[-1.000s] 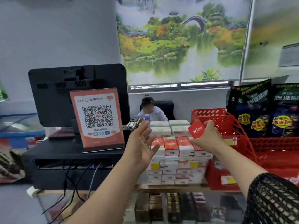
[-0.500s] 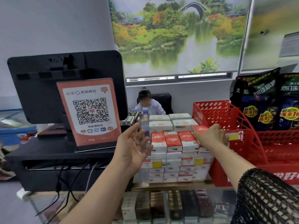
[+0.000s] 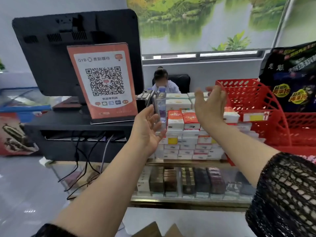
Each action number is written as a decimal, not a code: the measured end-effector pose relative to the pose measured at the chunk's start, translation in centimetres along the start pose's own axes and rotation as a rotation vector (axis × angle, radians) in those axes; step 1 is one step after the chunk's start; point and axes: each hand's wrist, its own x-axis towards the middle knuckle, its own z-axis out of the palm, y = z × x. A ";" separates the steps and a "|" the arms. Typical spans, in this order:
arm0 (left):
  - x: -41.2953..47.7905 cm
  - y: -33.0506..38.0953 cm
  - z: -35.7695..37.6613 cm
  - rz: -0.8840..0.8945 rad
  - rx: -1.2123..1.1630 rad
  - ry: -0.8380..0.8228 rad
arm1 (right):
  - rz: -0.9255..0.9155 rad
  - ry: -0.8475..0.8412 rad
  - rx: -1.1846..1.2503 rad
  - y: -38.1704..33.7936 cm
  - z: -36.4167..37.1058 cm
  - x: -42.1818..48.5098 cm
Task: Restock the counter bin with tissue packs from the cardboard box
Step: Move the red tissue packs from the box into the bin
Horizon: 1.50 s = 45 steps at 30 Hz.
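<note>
Left hand [image 3: 147,129]: open, palm up, fingers spread, holds nothing, just left of the counter bin [image 3: 186,152]. Right hand [image 3: 211,105]: open, fingers straight, empty, raised over the tissue packs [image 3: 175,119]. The packs are stacked in rows in the bin, which stands at the front edge of the counter [image 3: 188,164], between the QR payment sign [image 3: 104,79] and the red basket [image 3: 253,103]. Cardboard box [image 3: 153,230]: only its flaps show, low in view, below the counter.

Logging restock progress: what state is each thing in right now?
left hand: open, empty
right hand: open, empty, raised by the packs
tissue packs: stacked in tidy rows
cardboard box: flaps open, contents out of view
water bottle: upright
QR sign: standing
</note>
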 end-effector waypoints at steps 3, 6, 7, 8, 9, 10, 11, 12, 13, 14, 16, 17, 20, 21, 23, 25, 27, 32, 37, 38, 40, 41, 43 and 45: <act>-0.9 -0.1 -0.9 0.035 0.026 0.047 | 0.190 -0.246 0.402 -2.7 0.7 -2.7; -2.4 -0.4 -2.1 0.059 0.055 0.074 | 0.360 -0.476 0.641 -4.2 0.9 -5.7; -3.0 -0.6 -2.6 0.065 0.067 0.090 | 0.403 -0.554 0.693 -4.1 1.0 -6.9; -3.5 -1.1 -3.2 0.068 0.079 0.111 | 0.446 -0.622 0.734 -3.9 1.2 -8.1; -4.0 -1.6 -4.0 0.068 0.088 0.136 | 0.481 -0.666 0.738 -3.7 1.4 -9.3; -4.5 -2.2 -4.8 0.061 0.096 0.163 | 0.515 -0.700 0.744 -3.3 1.6 -10.6; -5.0 -3.0 -5.7 0.047 0.101 0.188 | 0.527 -0.722 0.729 -3.0 1.7 -11.9; -5.4 -3.9 -6.8 0.029 0.101 0.220 | 0.538 -0.745 0.731 -2.4 1.8 -13.2; -5.9 -5.0 -8.1 0.012 0.099 0.254 | 0.551 -0.764 0.725 -1.7 2.0 -14.5; -6.4 -6.2 -9.4 -0.006 0.091 0.282 | 0.575 -0.786 0.719 -0.7 2.3 -15.9; -7.2 -8.9 -12.1 -0.045 0.070 0.342 | 0.602 -0.837 0.622 1.9 2.9 -18.7; -7.4 -10.5 -13.6 -0.067 0.082 0.380 | 0.618 -0.869 0.568 3.6 3.3 -20.2; -7.5 -16.3 -18.3 -0.163 0.126 0.486 | 0.729 -0.955 0.475 9.0 4.9 -25.0; -7.3 -18.5 -19.9 -0.206 0.124 0.517 | 0.762 -0.966 0.436 11.1 5.5 -26.5; -7.1 -22.9 -22.8 -0.287 0.093 0.527 | 0.824 -0.973 0.383 15.3 6.8 -29.7; -6.5 -27.3 -25.7 -0.368 0.057 0.532 | 0.862 -0.981 0.342 19.6 8.0 -32.8; -5.4 -31.9 -28.6 -0.445 0.076 0.609 | 0.891 -1.002 0.297 23.9 9.3 -35.8; -1.5 -41.7 -34.9 -0.610 0.122 0.660 | 0.975 -1.003 0.183 33.3 13.7 -41.5; 2.9 -50.4 -40.4 -0.739 0.155 0.704 | 1.061 -1.040 0.076 41.9 17.9 -45.8; 3.7 -52.0 -41.4 -0.761 0.162 0.704 | 1.080 -1.045 0.053 43.5 18.7 -46.6; 5.1 -55.3 -43.1 -0.797 0.156 0.712 | 1.128 -1.065 0.002 46.4 20.4 -48.0; 5.8 -56.9 -43.9 -0.806 0.152 0.716 | 1.151 -1.074 -0.020 47.7 21.2 -48.6; 6.9 -59.9 -45.3 -0.823 0.147 0.688 | 1.190 -1.081 -0.054 50.1 22.6 -49.8; 7.8 -62.5 -46.3 -0.866 0.132 0.644 | 1.223 -1.066 -0.086 52.2 24.1 -50.8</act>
